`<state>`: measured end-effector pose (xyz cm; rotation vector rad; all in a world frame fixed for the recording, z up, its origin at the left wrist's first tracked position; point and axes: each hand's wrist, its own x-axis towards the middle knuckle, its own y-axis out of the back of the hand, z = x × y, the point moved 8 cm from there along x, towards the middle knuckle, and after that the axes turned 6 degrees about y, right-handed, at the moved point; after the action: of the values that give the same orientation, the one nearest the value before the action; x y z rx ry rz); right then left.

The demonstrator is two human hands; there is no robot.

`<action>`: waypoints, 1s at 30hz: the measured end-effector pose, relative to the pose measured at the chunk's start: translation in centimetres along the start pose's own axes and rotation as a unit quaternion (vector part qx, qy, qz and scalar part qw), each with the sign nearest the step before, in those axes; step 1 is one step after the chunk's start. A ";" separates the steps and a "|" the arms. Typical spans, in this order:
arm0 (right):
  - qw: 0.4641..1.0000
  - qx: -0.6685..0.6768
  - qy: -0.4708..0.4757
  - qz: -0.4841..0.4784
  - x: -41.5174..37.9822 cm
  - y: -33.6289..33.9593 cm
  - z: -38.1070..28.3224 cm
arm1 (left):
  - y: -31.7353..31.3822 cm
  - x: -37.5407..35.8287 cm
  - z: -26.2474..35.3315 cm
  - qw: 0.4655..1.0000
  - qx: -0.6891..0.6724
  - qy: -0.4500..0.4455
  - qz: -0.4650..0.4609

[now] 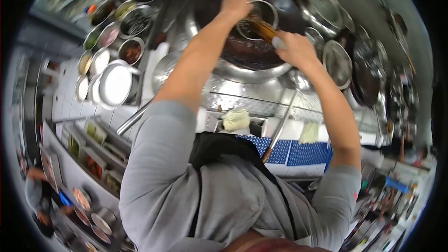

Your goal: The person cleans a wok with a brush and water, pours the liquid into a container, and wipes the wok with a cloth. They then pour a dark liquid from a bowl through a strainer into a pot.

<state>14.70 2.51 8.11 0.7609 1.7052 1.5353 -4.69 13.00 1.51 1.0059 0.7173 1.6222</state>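
A large dark wok (pixel 254 60) with a wet inner surface sits at the top centre. Inside it is a round metal bowl (pixel 275 16), its bright rim showing. My left hand (pixel 237 7) is closed at the left edge of this bowl; its fingertips are partly hidden. Wrapped around the pale end of a bamboo wok brush (pixel 264 30) is my right hand (pixel 296 49). The brush slants up and left, with its bristles inside the bowl.
Several metal pots of ingredients (pixel 131 51) and a pot of white contents (pixel 115 85) stand left. A long-handled ladle (pixel 280 128) lies before the wok. A folded cloth (pixel 235 120) rests at the front edge. Strainers (pixel 337 64) stand right. Another person (pixel 37 196) is at far left.
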 end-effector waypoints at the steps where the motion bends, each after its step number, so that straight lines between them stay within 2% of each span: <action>1: 0.999 -0.004 -0.005 0.034 0.1 0.2 -0.1 | 0.3 -0.8 0.2 0.999 -0.032 0.030 0.011; 3: 0.993 0.082 -0.079 -0.005 1.1 0.6 -0.6 | -2.6 -3.3 -0.7 0.960 -0.204 0.192 -0.029; 5: 0.978 0.174 -0.114 0.007 0.4 1.1 -1.5 | -3.1 -4.6 -0.9 0.973 -0.108 0.189 0.069; 7: 0.994 0.106 -0.022 0.030 0.1 0.3 -1.4 | -1.0 -2.5 -0.8 0.990 -0.048 0.134 0.001; 8: 0.997 0.073 -0.016 0.011 0.2 0.1 -1.1 | -0.4 -0.7 -0.8 0.997 0.000 0.064 -0.043; 9: 0.999 0.040 -0.009 -0.009 0.4 -0.1 -0.8 | 1.1 -0.8 0.1 0.999 -0.020 0.022 -0.029; 10: 1.000 0.005 0.000 -0.029 0.3 -0.2 -0.7 | 0.7 -1.1 -0.1 0.998 -0.042 0.057 0.004; 11: 0.999 0.038 -0.028 -0.016 0.5 0.0 -0.6 | 0.1 -1.4 -0.3 0.993 -0.062 0.091 0.041; 13: 0.991 0.107 -0.084 0.010 1.1 0.1 -1.5 | -3.4 -4.0 -0.8 0.977 -0.095 0.192 0.009; 14: 0.985 0.138 -0.097 0.026 1.2 -0.6 -1.3 | -3.8 -4.7 -0.8 0.977 -0.058 0.203 0.013; 17: 0.998 0.062 0.010 -0.001 -0.3 -0.7 -1.7 | -0.2 -1.3 -2.2 0.993 -0.002 0.107 -0.053; 18: 0.999 0.045 0.023 0.012 -0.4 -0.3 -1.6 | 1.2 -1.3 -2.2 0.993 -0.053 0.103 0.010; 19: 0.998 0.065 -0.010 0.009 -0.4 -0.1 -1.4 | 0.6 -1.7 -2.5 0.988 -0.093 0.111 0.054; 21: 0.992 0.109 -0.069 0.009 0.5 0.7 -1.8 | -3.5 -3.7 -2.9 0.974 -0.090 0.207 0.004; 22: 0.987 0.135 -0.079 0.026 0.8 0.2 -1.8 | -5.2 -5.1 -2.6 0.963 -0.105 0.237 -0.069; 25: 0.998 0.061 0.020 0.004 -0.7 -0.6 -2.0 | -2.0 -3.1 -2.9 0.985 -0.022 0.162 -0.046; 26: 0.998 -0.013 0.059 -0.026 -1.4 0.0 -1.9 | -1.3 -2.4 -2.6 0.996 -0.033 0.077 -0.023; 27: 0.990 -0.110 0.088 -0.017 -1.3 -0.2 -1.3 | -0.6 -2.1 -1.6 0.998 -0.010 0.057 -0.025; 29: 0.970 -0.231 0.050 0.060 -1.9 1.3 -1.2 | 0.5 -2.2 0.6 0.998 0.042 0.017 -0.037; 30: 0.967 -0.228 0.050 0.102 -2.2 1.6 -1.3 | 0.7 -2.3 0.7 0.999 0.035 0.020 -0.024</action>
<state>14.88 0.14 9.99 0.6369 1.2902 2.0429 -4.20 10.62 1.80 1.0004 0.8239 1.5895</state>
